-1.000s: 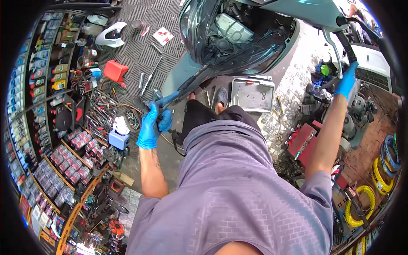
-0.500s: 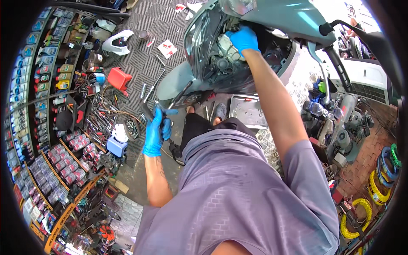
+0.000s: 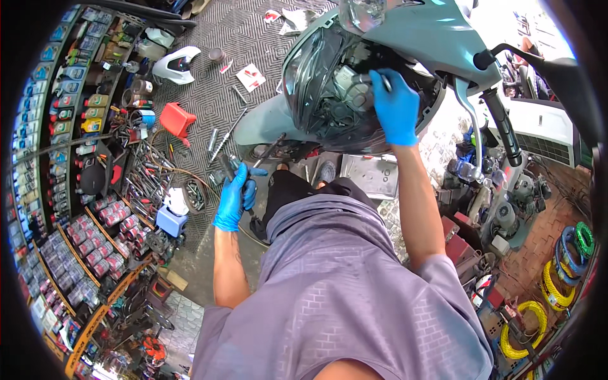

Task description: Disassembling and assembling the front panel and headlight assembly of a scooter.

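My left hand (image 3: pixel 234 197), in a blue glove, is closed around a dark-handled tool (image 3: pixel 226 166). A second long tool (image 3: pixel 272 149) with a dark end and a metal shaft sticks out beside the fingers, toward the scooter. My right hand (image 3: pixel 396 107), also blue-gloved, is pinched on a small metal piece (image 3: pixel 386 82) whose kind I cannot make out. It hovers by the opened front of a grey-green scooter (image 3: pixel 430 38). Inside the opening sit a light metal housing (image 3: pixel 354 88) and dark parts, beside a clear plastic lens cover (image 3: pixel 307 76).
Under the scooter lies a metal tray (image 3: pixel 370 174). To the left are a red plastic funnel (image 3: pixel 177 121), scattered hand tools (image 3: pixel 149 174), a blue container (image 3: pixel 171 220) and shelves of bottles (image 3: pixel 63 114). An engine (image 3: pixel 506 215) and coiled tyres (image 3: pixel 557 285) stand on the right.
My right hand has drawn back from inside the scooter's front, toward me and to the right, and a small metal piece now shows in its fingers. My left hand has barely moved.
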Demonstrator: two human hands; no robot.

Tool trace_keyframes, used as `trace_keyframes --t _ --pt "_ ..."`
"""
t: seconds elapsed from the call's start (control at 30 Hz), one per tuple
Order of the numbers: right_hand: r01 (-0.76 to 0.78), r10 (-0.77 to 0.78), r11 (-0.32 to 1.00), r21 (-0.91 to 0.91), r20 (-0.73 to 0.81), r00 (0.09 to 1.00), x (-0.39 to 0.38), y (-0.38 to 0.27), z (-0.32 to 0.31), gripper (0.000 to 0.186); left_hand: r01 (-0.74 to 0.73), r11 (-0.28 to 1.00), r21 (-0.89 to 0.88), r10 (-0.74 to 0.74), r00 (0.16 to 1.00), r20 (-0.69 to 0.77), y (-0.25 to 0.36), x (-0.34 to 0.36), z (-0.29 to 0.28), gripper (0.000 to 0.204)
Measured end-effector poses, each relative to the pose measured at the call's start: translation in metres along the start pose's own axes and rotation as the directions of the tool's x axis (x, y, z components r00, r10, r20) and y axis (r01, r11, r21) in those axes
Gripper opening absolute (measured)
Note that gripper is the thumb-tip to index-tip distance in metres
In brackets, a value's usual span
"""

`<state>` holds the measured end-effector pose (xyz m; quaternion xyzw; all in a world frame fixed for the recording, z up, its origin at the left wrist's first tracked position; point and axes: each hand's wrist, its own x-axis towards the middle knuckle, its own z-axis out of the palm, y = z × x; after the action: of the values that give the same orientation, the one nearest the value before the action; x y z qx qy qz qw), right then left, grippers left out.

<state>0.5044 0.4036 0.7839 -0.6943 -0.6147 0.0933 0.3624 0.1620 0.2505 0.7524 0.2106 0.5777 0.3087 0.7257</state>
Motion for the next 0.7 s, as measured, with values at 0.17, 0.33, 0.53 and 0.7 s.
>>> trace_keyframes --t 0.17,0.33,0.53,0.7 --pt "-0.409 0.304 0.86 0.305 0.339 0.89 -0.052 0.014 -0.038 0.027 0.045 0.992 0.115 -0.046 0.999 0.009 -0.005 -0.007 0.002 0.058" --pt "-0.754 0.407 0.536 0.38 0.666 0.625 -0.11 0.051 -0.044 0.029 0.109 0.96 0.257 -0.086 0.991 -0.1 -0.025 -0.028 0.016 0.056" --pt "-0.873 0.383 0.282 0.397 0.788 0.482 -0.144 0.066 -0.022 0.028 0.15 0.968 0.201 -0.057 0.912 -0.406 -0.067 -0.07 0.035 0.053" --pt "-0.894 0.339 0.384 0.23 0.866 0.368 -0.145 0.067 -0.018 0.031 0.298 0.913 0.278 -0.095 0.819 -0.566 -0.124 -0.077 0.004 0.05"
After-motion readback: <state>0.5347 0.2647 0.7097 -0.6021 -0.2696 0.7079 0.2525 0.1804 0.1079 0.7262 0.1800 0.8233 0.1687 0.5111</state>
